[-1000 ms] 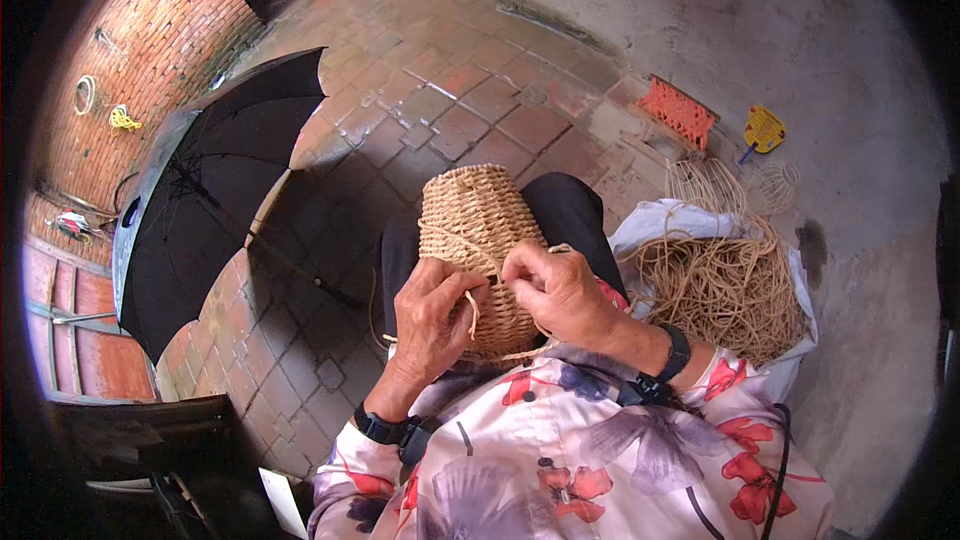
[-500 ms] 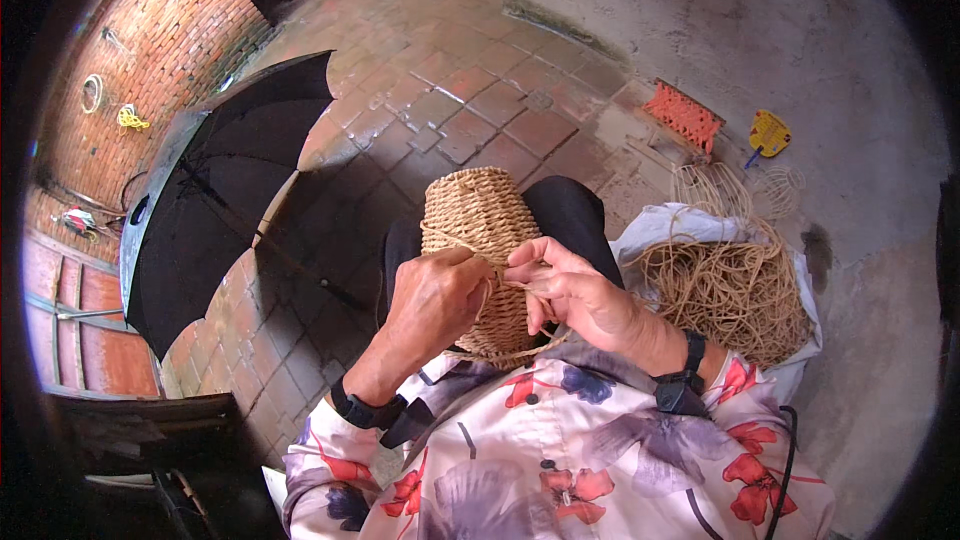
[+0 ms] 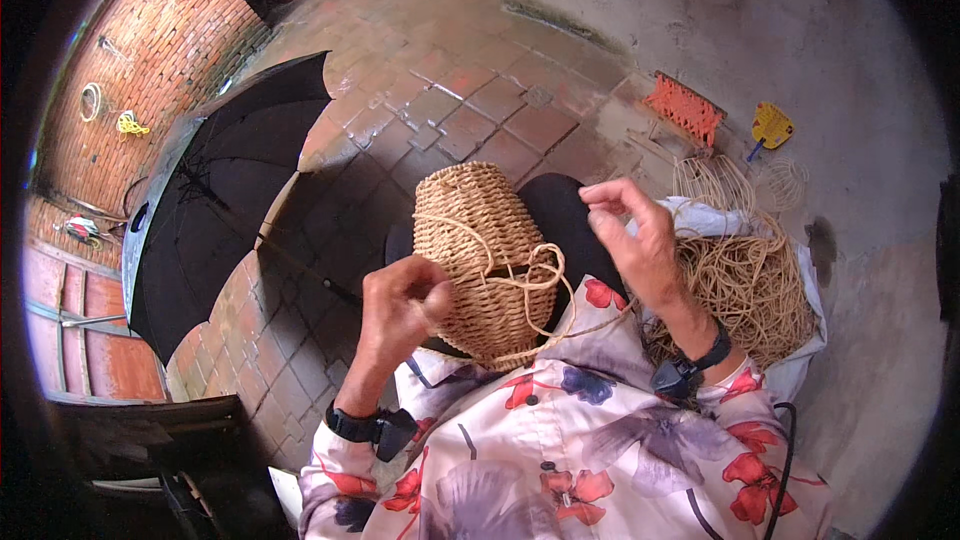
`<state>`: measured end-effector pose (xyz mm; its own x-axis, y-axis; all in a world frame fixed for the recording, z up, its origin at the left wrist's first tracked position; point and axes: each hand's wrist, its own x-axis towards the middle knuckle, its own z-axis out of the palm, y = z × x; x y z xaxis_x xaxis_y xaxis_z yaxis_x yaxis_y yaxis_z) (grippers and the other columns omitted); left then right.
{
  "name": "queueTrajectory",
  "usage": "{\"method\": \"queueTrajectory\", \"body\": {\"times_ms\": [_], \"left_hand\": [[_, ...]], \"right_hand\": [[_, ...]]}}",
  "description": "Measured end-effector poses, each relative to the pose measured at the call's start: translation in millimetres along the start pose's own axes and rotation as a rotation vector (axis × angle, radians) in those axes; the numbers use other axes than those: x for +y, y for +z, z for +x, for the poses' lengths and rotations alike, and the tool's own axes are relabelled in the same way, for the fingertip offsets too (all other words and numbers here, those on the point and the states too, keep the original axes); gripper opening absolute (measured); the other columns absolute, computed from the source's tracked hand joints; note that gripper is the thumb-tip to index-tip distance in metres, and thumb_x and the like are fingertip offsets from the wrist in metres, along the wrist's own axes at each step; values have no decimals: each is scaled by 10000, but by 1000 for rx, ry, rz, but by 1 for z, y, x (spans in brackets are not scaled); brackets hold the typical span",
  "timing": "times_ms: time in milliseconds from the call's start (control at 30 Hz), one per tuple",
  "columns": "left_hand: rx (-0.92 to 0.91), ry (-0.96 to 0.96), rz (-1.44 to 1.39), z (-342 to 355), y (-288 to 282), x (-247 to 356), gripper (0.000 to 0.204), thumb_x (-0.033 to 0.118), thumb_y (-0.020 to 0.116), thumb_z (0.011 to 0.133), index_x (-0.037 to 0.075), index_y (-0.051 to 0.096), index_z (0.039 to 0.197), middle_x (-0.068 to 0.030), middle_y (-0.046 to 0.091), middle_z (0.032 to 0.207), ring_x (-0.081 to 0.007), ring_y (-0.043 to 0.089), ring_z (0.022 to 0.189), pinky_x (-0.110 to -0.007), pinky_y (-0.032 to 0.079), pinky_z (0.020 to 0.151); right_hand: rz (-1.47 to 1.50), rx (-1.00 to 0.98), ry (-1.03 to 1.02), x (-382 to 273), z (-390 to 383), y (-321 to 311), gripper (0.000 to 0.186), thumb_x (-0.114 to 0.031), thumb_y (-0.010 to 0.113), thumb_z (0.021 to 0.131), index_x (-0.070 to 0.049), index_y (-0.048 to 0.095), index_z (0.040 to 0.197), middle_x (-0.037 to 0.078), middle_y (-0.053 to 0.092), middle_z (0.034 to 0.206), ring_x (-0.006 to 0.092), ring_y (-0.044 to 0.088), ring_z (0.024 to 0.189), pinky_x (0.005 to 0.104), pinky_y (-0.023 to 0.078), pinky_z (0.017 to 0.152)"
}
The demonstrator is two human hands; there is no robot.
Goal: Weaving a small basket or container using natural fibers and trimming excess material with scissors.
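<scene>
At far left, on the red brick wall [image 3: 175, 40]: pale coil [image 3: 91, 102], hung up; yellow cord bundle [image 3: 130, 124] just beside and slightly lower. Next, on the paved floor [image 3: 450, 105]: black umbrella [image 3: 235, 155], spread, tipped on its side, shaft slanting down toward the right.

At left edge of the lap: left hand [image 3: 400, 305], black band [image 3: 372, 429] near the wrist, fingers curled inward, thumb side toward the weave. Grip partly folded; impossible to make out whether closed on anything or touching.

In the lap, between dark-clad knees: woven tan basket [image 3: 465, 225], lying lengthwise. Long axis running outward from the body, far end leaning slightly left. Blunt, narrower end pointing away; broader through the middle, tapering again near the floral shirt [image 3: 560, 440]. Dark gap across the weave, right of centre. Loose cord [image 3: 548, 265] looped above that gap, with one strand trailing rightward over the shirt.

Farther right, raised clear of the basket: right hand [image 3: 640, 240], black band at this wrist too. Grip slack and parted, fingertips apart.

Beyond: orange-red openwork block [image 3: 683, 110]; tangled cord heap [image 3: 745, 285] in a white sack [image 3: 812, 290]; yellow fan [image 3: 772, 125], blue handle downward.
</scene>
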<state>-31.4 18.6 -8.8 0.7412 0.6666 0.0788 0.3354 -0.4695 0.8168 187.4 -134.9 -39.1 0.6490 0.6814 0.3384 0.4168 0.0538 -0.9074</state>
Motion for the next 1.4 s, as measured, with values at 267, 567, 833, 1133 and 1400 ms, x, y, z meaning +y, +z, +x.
{"method": "queueTrajectory", "body": {"times_ms": [267, 567, 833, 1133, 1400], "left_hand": [[-141, -170, -957, -10, -11, -47, 83, 128, 579, 788, 45, 578, 788, -34, 575, 792, -73, 507, 635, -223, 427, 584], [-162, -218, -1231, -18, -8, -54, 80, 119, 552, 832, 61, 526, 881, -85, 600, 865, -97, 486, 613, -246, 446, 557], [224, -18, -219, -15, -8, -60, 183, 3, 638, 781, 57, 515, 906, 26, 509, 739, -22, 426, 610, -194, 351, 506], [746, -401, -903, -47, -77, -109, 311, 106, 591, 865, 109, 481, 1156, 1, 572, 822, -49, 443, 579, -193, 349, 499], [334, 348, 436, -34, -39, -30, 217, -21, 631, 751, 60, 648, 951, -69, 596, 964, -175, 560, 848, -331, 436, 710]], "right_hand": [[141, -122, 14, 28, 25, 45, 179, -169, 584, 881, -7, 602, 955, 69, 646, 832, 139, 603, 750, 290, 483, 689], [249, -326, 91, 59, 59, 110, 511, -393, 549, 891, 28, 501, 1177, 204, 556, 1165, 294, 531, 1097, 370, 405, 945], [-171, -258, -29, 64, 48, 115, 496, -424, 532, 895, -8, 506, 1163, 184, 499, 1069, 331, 482, 1061, 381, 385, 923], [-223, -206, -90, 58, 53, 112, 456, -415, 536, 882, 1, 509, 1065, 193, 533, 1017, 335, 525, 982, 397, 423, 848], [-73, -217, -50, 58, 52, 115, 410, -365, 568, 873, 1, 499, 1045, 214, 584, 983, 350, 574, 929, 412, 443, 817]]}}
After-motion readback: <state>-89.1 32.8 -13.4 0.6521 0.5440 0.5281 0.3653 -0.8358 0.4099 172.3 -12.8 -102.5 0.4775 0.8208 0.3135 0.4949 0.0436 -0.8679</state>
